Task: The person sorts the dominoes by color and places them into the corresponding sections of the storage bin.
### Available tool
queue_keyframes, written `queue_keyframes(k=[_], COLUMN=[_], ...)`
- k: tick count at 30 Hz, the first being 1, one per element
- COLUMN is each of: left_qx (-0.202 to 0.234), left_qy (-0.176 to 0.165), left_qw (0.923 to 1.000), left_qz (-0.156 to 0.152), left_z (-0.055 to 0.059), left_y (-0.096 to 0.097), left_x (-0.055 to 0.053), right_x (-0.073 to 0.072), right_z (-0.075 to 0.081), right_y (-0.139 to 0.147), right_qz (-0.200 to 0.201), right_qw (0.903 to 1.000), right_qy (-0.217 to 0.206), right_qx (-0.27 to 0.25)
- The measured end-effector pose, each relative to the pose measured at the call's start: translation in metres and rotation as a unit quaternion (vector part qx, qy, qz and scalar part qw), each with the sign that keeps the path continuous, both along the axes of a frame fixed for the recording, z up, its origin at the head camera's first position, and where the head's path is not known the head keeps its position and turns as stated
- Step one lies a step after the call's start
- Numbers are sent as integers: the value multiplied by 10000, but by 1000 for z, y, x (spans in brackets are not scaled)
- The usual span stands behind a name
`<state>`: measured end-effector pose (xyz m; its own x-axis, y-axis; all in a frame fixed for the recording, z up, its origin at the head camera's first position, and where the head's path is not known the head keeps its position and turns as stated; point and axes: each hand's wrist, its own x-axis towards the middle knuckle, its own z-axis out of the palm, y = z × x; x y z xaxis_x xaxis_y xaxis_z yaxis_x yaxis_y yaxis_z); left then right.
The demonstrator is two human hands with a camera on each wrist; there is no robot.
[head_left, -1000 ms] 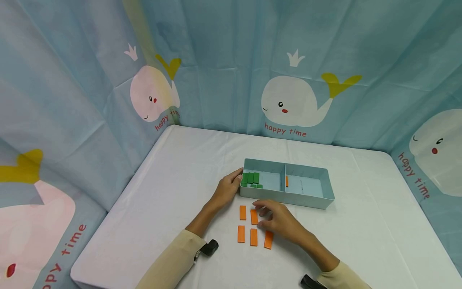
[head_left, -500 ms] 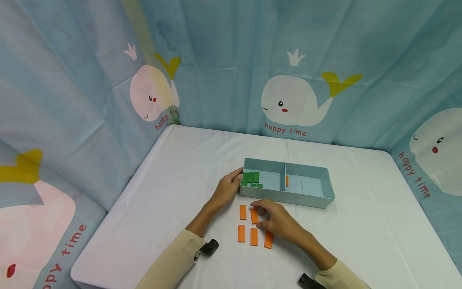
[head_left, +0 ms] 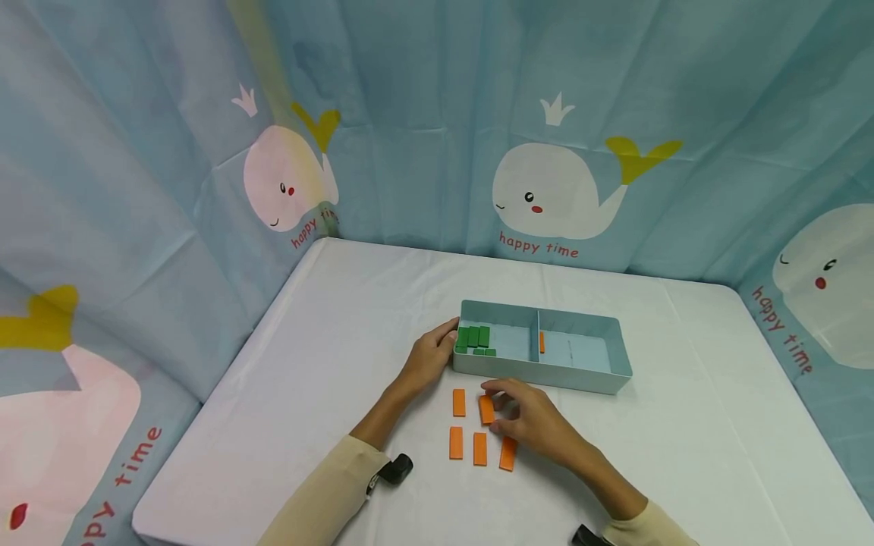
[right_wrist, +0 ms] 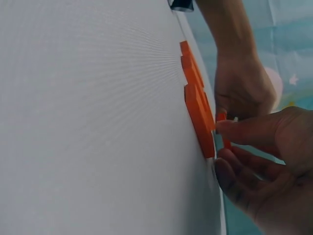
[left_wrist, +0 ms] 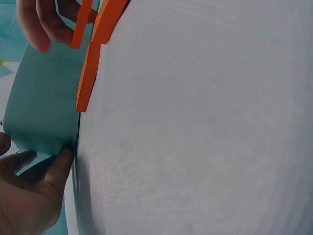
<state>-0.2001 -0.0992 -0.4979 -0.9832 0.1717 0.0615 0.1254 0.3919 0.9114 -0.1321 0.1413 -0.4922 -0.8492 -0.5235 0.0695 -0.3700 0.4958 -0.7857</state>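
My left hand (head_left: pixel 426 356) holds the left end of a pale blue-green box (head_left: pixel 539 371), its fingertips against the end wall in the left wrist view. In front of the box, my right hand (head_left: pixel 536 417) pinches a flat orange rectangular block (head_left: pixel 487 410) between thumb and fingers. That block (right_wrist: pixel 225 139) stands tilted in the right wrist view. More orange blocks (head_left: pixel 456 443) lie in loose rows on the table, one of them (head_left: pixel 508 454) partly under the right hand. Several green blocks (head_left: pixel 473 337) are in the box's left compartment.
A divider (head_left: pixel 535 337) splits the box in two. One orange block (head_left: pixel 542 343) leans by it in the right compartment. White cloth covers the table (head_left: pixel 382 288), and a blue curtain (head_left: pixel 423 91) with whales surrounds its far sides.
The right hand has closed on one orange block in the row nearest the box and shifted it slightly right, tilting it. The left hand and the box stay put.
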Motion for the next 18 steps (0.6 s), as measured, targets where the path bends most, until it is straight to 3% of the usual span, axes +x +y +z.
queue_keyframes(k=[18], left_qx=[-12], left_qy=[-35], left_qw=[10000], left_qz=[36], left_z=[1], left_y=[1], left_x=[0], right_x=[0], right_z=[35], right_y=[31], right_qz=[-694], right_qw=[9947], right_qy=[638], right_qx=[-404])
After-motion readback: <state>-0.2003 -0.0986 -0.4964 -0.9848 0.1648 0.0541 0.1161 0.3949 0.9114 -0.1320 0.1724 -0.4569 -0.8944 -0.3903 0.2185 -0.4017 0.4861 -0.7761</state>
